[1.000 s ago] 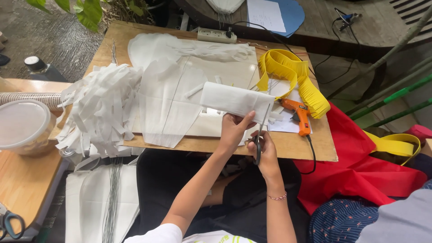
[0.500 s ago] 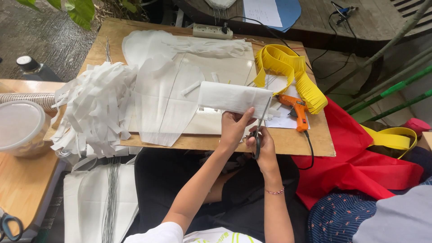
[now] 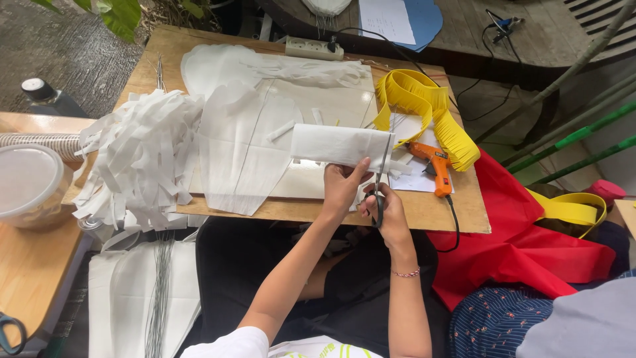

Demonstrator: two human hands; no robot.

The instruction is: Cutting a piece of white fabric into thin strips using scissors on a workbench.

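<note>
Pinched in the left hand (image 3: pixel 342 187), a folded white paper strip (image 3: pixel 338 144) is held above the wooden board (image 3: pixel 424 209). Scissors (image 3: pixel 379 178) are gripped in the right hand (image 3: pixel 389 213), blades at the strip's right end, left of the orange glue gun (image 3: pixel 434 162). Cuts would best be kept short and evenly spaced, with the strip held taut.

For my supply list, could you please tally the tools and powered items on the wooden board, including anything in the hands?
Scissors, in the right hand: 1
Orange glue gun: 1
White power strip: 1
Total: 3
</note>
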